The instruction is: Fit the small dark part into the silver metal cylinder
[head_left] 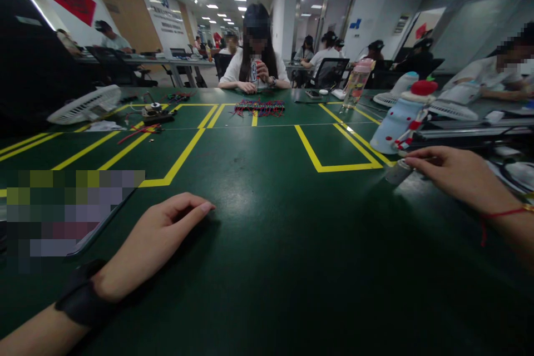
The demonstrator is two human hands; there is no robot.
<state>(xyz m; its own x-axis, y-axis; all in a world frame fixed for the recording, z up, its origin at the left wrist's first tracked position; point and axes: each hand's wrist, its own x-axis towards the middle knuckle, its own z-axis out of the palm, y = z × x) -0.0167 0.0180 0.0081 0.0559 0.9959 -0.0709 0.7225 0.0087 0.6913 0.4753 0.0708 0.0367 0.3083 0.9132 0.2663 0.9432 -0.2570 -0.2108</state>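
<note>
My right hand [454, 175] pinches a small grey metal cylinder [398, 172] by its upper end, between thumb and fingertips. The cylinder is tilted, at or just above the green tabletop [267, 267]; contact is hard to tell. Behind it stands a light blue bottle [390, 125] with a red lid. On the left, my left hand [171, 228] lies low over the table, fingers curled and thumb tip against the index finger, with nothing visible in it. A blurred-out flat object [83, 211] lies left of that hand.
Yellow tape lines [350, 168] mark the table. A bundle of coloured wires [259, 107] lies at the far middle, near a seated person [254, 50]. Far left are a white fan [89, 105] and wired parts [152, 114]. A clear bottle [356, 86] stands back right.
</note>
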